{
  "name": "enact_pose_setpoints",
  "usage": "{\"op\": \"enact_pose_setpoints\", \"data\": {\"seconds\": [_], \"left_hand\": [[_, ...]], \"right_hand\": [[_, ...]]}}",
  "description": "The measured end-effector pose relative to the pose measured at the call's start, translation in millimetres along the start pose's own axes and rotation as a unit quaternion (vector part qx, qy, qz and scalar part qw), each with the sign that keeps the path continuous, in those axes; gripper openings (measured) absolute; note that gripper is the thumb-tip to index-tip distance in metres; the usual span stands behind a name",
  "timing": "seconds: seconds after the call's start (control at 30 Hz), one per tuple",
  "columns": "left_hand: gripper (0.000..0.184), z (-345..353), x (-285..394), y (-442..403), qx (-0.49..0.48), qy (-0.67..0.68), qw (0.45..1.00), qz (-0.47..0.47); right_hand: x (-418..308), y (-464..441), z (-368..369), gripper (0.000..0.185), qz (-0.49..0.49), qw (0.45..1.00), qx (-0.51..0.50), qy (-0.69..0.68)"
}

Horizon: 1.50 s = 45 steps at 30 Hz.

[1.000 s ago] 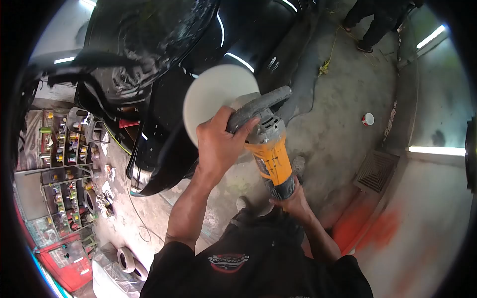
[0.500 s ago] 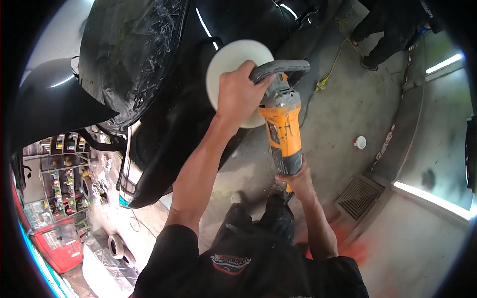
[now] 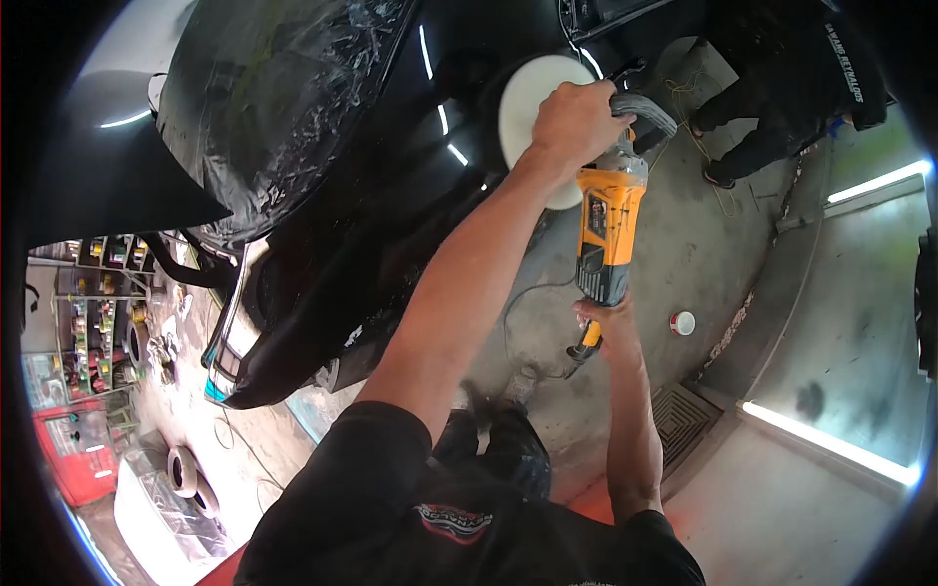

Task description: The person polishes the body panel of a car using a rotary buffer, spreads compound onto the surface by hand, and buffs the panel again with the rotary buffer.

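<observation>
Farther along the black car (image 3: 322,303) goes the polisher (image 3: 613,220), its white pad (image 3: 528,117) overlapping dark bodywork (image 3: 479,88) in view, the left hand (image 3: 576,125) wrapping its grip round the front handle (image 3: 660,113), the right hand (image 3: 615,317) clasping the rear end (image 3: 604,286)!

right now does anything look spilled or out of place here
I see no spill by the polisher. Two things stand out: a red-and-white tub alone on the floor, away from the shelves, and a dark smudge on the wall.

1 pwr polisher (image 3: 611,220), 1 pad (image 3: 525,117), 1 car (image 3: 332,234), 1 co-wkr (image 3: 782,88), 1 flr tub (image 3: 682,322), 1 flr grate (image 3: 690,420)
</observation>
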<state>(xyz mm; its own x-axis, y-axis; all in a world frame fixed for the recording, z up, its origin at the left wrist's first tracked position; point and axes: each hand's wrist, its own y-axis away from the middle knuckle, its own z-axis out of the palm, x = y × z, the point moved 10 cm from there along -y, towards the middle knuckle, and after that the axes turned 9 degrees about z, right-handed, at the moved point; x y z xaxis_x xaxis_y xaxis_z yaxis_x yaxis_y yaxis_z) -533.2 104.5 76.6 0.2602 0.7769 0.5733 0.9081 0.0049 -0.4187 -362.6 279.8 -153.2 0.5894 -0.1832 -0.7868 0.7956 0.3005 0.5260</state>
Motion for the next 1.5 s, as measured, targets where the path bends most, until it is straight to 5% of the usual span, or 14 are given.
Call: {"op": "enact_pose_setpoints", "data": {"seconds": [0.1, 0.33, 0.43, 0.77, 0.97, 1.27, 1.5], "left_hand": [[0.041, -12.1, 1.8, 22.7, 0.009, 0.003, 1.000, 0.008], [0.035, -101.8, 1.3, 149.5, -0.008, -0.010, 1.000, -0.022], [0.034, -149.0, -1.8, 222.9, 0.031, -0.013, 0.999, -0.038], [0.029, -250.6, 10.0, 381.3, 0.101, -0.081, 0.984, -0.123], [0.028, -219.5, 20.2, 317.7, 0.118, -0.093, 0.983, -0.104], [0.029, -83.5, 24.5, 134.7, 0.092, -0.063, 0.992, -0.060], [0.032, -2.6, 24.9, 7.1, 0.064, -0.053, 0.997, -0.005]], "right_hand": [[17.1, 16.9, 5.1, 0.042, 0.023, 1.000, 0.004, 0.008], [107.3, 95.7, 43.2, 0.078, 0.065, 0.987, 0.021, 0.148], [144.8, 137.9, 70.7, 0.085, 0.013, 0.977, 0.008, 0.214], [194.5, 214.0, 133.6, 0.084, 0.029, 0.948, -0.124, 0.290], [151.6, 172.6, 101.1, 0.086, 0.021, 0.949, -0.105, 0.298], [37.6, 55.5, -2.6, 0.083, -0.041, 0.958, -0.050, 0.280], [-12.9, -24.6, -62.1, 0.081, 0.043, 0.986, -0.013, 0.162]]}}
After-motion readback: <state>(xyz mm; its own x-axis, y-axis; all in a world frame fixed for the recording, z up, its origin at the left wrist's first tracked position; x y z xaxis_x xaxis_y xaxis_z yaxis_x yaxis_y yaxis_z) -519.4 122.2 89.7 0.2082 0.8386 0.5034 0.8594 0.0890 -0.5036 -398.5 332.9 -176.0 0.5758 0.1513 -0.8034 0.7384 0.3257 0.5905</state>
